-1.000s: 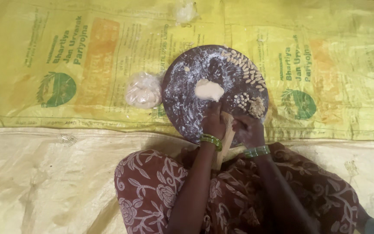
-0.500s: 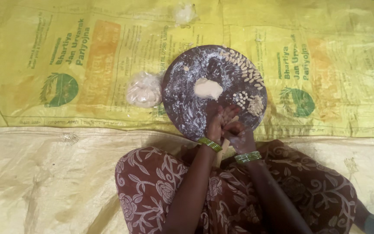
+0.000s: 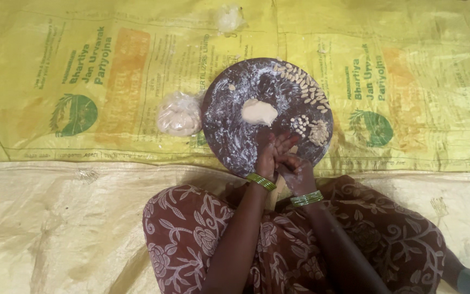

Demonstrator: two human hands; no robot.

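Hands: 2, left hand (image 3: 270, 155) and right hand (image 3: 297, 170), over 1 floured board (image 3: 229, 130); 1 dough lump (image 3: 259, 112).

Round board sitting on a sack sheet, hands meeting at its near edge

A dough lump (image 3: 258, 112) is lying near the middle of the round board (image 3: 229, 130), with small shaped pieces (image 3: 303, 87) sitting along its far right rim. A wrapped dough ball (image 3: 179, 114) is resting just left of the board on the sack sheet (image 3: 55, 65). The left hand (image 3: 270, 152) and right hand (image 3: 298, 171) are touching over the board's near edge.
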